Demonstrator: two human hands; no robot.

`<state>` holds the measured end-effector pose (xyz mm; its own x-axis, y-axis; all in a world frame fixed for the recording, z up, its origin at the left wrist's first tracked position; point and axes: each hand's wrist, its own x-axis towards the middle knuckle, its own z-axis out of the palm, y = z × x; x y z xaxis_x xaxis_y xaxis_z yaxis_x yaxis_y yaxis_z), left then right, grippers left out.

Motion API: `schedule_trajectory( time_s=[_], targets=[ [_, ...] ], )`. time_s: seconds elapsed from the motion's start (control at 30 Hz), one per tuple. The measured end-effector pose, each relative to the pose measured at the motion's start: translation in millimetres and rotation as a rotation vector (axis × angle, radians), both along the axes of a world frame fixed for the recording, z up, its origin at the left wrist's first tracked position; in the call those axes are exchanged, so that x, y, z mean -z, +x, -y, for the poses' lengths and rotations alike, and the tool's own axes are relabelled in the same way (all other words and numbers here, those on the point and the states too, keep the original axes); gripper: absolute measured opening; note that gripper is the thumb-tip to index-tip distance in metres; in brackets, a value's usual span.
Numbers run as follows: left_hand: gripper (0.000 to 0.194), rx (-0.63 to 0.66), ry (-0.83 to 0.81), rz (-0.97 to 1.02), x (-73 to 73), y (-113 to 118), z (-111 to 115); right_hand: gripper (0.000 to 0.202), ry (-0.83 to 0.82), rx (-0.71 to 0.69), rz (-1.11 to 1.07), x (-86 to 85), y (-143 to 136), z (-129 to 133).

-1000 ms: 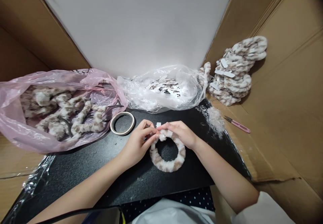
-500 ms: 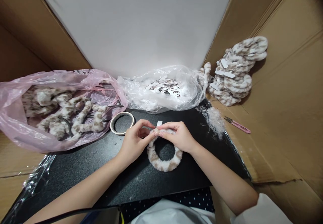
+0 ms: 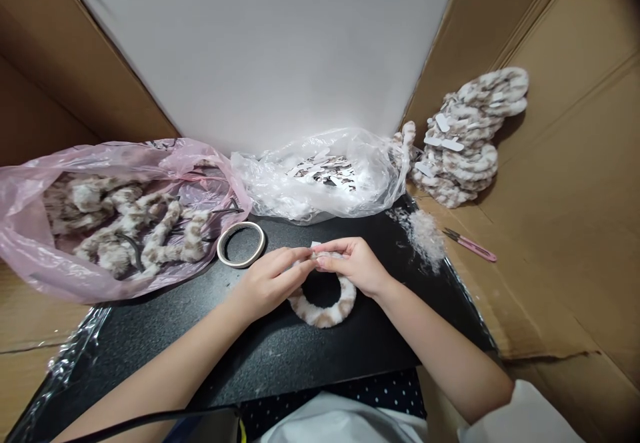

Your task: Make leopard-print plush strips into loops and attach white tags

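Observation:
A fluffy white-and-brown hair band (image 3: 325,313), bent into a ring, lies over the black tabletop in front of me. Both hands meet at its far side. My left hand (image 3: 275,280) pinches the band there, its fingers flat together and covering the ring's left part. My right hand (image 3: 357,266) grips the same far edge with thumb and forefinger. A small white tag (image 3: 315,244) sticks up just beyond the fingertips. What exactly lies between the fingertips is hidden.
A pink bag (image 3: 30,230) of furry bands and dark cords lies left, beside a tape roll (image 3: 221,251). Behind is a clear bag (image 3: 280,200) of white tags. Right are a pile of bands (image 3: 470,156), plastic scraps (image 3: 425,236), pink thread snips (image 3: 477,249) and cardboard walls (image 3: 575,163).
My left hand has turned over the band, its fingers now straighter and covering more of it. The ring has shifted slightly up and left, and less of the white tag shows.

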<state>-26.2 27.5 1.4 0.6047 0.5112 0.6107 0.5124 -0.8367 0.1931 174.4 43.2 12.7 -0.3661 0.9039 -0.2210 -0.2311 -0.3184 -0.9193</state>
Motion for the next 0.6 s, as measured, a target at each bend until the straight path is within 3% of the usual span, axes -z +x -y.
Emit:
schedule_trajectory(
  time_s=[0.2, 0.6],
  targets=[
    [0.025, 0.023, 0.122, -0.029, -7.7, 4.2, -0.8, 0.034, -0.058, -0.001, -0.028, 1.0, 0.1, -0.3],
    [0.014, -0.040, 0.048, -0.093, -5.3, 7.7, -4.8, 0.036, -0.123, -0.026, -0.053, 6.5, -2.2, 1.4]
  ],
)
